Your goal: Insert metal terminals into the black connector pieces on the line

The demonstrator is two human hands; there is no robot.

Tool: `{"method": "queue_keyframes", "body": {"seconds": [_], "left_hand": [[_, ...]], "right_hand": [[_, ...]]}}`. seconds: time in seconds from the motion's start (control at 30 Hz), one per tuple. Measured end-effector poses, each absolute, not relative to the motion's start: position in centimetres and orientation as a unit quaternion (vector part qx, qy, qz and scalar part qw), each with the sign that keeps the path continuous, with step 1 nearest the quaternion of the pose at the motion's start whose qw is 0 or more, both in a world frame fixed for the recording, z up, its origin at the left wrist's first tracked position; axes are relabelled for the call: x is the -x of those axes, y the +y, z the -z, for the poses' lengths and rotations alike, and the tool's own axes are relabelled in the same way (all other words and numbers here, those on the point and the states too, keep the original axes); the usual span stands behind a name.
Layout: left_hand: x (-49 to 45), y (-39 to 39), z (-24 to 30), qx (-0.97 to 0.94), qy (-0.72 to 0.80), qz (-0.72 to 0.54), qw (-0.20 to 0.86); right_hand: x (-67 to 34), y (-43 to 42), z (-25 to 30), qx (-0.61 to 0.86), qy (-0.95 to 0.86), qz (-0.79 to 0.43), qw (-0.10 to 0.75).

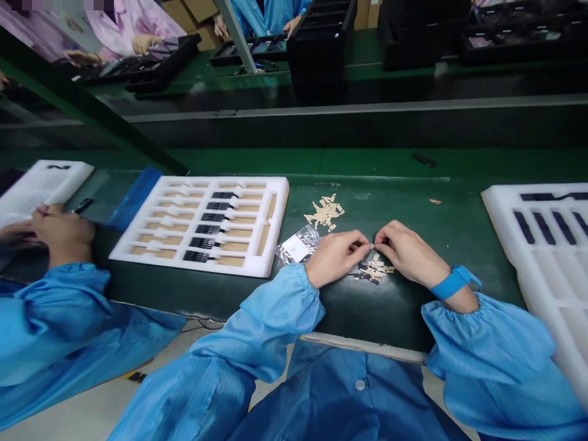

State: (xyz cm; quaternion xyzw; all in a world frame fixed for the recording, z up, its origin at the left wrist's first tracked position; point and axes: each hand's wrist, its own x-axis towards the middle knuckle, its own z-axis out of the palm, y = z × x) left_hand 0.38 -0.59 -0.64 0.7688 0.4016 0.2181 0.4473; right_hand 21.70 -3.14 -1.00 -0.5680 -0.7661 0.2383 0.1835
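We pinch a small strip [371, 246] between the left hand [335, 257] and right hand [408, 254], both closed on it; we should grip lightly, low over the strip pile [375, 271].

Tiny pale piece [371, 246], pinched at both ends between the fingertips of the left hand [335, 257] and the right hand [408, 254], and held just above the green desk [413, 306], right of the scene's middle. It was too small to tell its shape. Directly beneath it lay a loose heap of strips [374, 271], tan and dark mixed, lying flat and criss-crossed, partly tucked under the left hand.
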Motion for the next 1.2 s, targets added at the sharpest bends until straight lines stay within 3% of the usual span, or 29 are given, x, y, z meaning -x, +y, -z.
{"method": "queue_keyframes", "body": {"seconds": [0.13, 0.27, 0.43, 0.73, 1.0, 1.2], "left_hand": [[-0.3, -0.8, 0.3, -0.848, 0.343, -0.179, 0.363], [-0.5, -0.6, 0.3, -0.845, 0.299, -0.151, 0.416], [-0.6, -0.3, 0.5, -0.768, 0.388, -0.194, 0.471], [-0.6, -0.2, 1.3, -0.814, 0.396, -0.279, 0.321], [-0.6, -0.2, 1.5, -0.829, 0.395, -0.257, 0.3], [-0.5, -0.1, 1.8, -0.839, 0.384, -0.247, 0.294]], "right_hand": [[-21.8, -2.9, 1.0, 0.581, -0.753, -0.238, 0.196], [-21.9, -2.9, 0.9, 0.586, -0.757, -0.225, 0.181], [-21.3, -3.5, 0.6, 0.611, -0.751, -0.209, 0.136], [-21.4, -3.3, 0.7, 0.617, -0.743, -0.192, 0.174], [-20.4, -4.1, 0.6, 0.626, -0.762, -0.134, 0.098], [-20.8, -3.9, 0.7, 0.603, -0.763, -0.176, 0.156]]}}
